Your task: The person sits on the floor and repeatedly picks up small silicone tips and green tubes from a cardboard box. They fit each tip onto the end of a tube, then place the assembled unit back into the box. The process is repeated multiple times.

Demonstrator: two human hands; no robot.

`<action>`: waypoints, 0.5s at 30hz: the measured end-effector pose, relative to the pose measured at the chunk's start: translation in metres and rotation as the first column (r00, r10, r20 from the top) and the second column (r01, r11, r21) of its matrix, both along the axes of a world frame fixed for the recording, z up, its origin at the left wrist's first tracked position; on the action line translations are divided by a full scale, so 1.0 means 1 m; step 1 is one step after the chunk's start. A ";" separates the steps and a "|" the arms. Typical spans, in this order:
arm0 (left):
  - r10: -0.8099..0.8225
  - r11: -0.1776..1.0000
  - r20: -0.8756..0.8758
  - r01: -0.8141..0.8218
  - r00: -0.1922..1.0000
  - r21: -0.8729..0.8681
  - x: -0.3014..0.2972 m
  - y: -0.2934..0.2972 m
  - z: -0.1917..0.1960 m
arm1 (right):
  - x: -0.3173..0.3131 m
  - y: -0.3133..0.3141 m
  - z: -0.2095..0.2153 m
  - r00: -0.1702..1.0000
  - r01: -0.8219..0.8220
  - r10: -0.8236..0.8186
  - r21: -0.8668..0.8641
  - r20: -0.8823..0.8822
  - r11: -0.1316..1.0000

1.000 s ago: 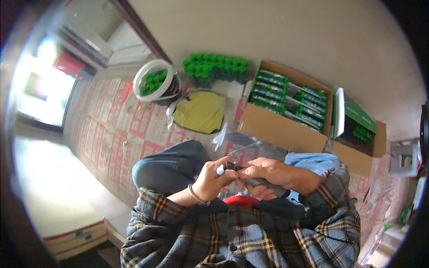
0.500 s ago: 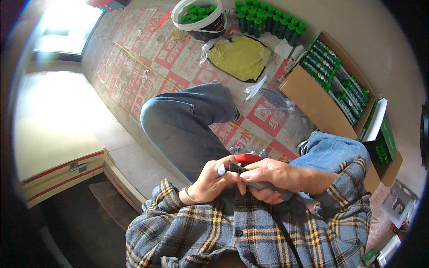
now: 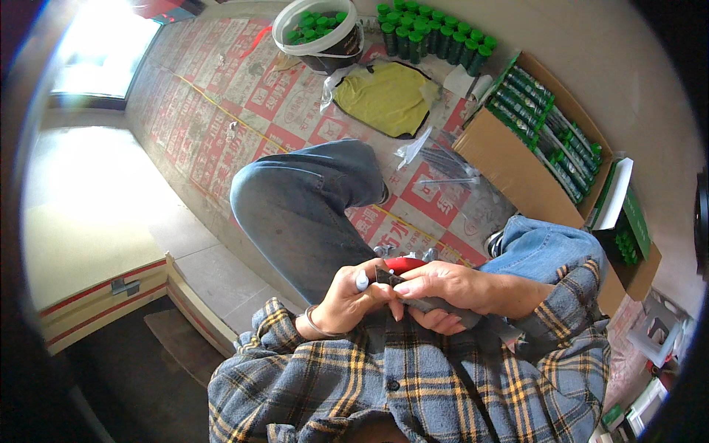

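Observation:
Close in front of my body, both hands come together around a small, dark, flat piece (image 3: 387, 277) whose kind I cannot make out. My left hand (image 3: 347, 301) pinches its left side; a light-coloured ring and a metal bangle show on that hand and wrist. With the thumb on top and fingers curled below, my right hand (image 3: 450, 288) grips the piece from the right. Some grey material (image 3: 468, 319) shows beneath the right palm, mostly covered by the fingers. Just beyond the hands lies a red curved thing (image 3: 405, 263), its lower part hidden.
An open carton (image 3: 502, 159) of green-capped tubes stands right. Several green-capped cylinders (image 3: 443, 40) line the wall near a bucket (image 3: 325, 46) of similar ones. A yellow cloth (image 3: 384, 100) and clear plastic-wrapped rods (image 3: 447, 166) lie on the floor. A cream cabinet (image 3: 96, 221) is left.
The whole view has shifted slightly, with the floor things moving a little left. Both hands keep their hold on the dark piece, which now shows a bit more of its upper face.

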State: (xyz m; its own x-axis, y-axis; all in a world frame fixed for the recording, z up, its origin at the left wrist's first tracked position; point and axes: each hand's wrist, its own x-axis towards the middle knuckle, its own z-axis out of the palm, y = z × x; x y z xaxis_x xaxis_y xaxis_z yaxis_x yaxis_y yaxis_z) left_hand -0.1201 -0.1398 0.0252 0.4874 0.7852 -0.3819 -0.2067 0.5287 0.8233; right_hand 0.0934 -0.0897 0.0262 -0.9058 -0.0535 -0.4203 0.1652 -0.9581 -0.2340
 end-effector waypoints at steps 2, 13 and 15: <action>0.001 1.000 -0.030 -0.002 1.000 -0.019 0.000 -0.001 0.000 | 0.000 0.000 0.000 1.000 -0.011 0.011 -0.022 0.012 1.000; -0.110 0.956 -0.225 0.165 0.968 0.244 -0.003 -0.006 -0.010 | 0.006 -0.013 0.001 1.000 0.006 -0.005 -0.105 0.017 0.994; -0.109 0.898 -0.326 0.233 0.939 0.374 -0.003 -0.006 -0.009 | 0.010 -0.021 0.002 1.000 0.010 -0.006 -0.120 0.028 0.993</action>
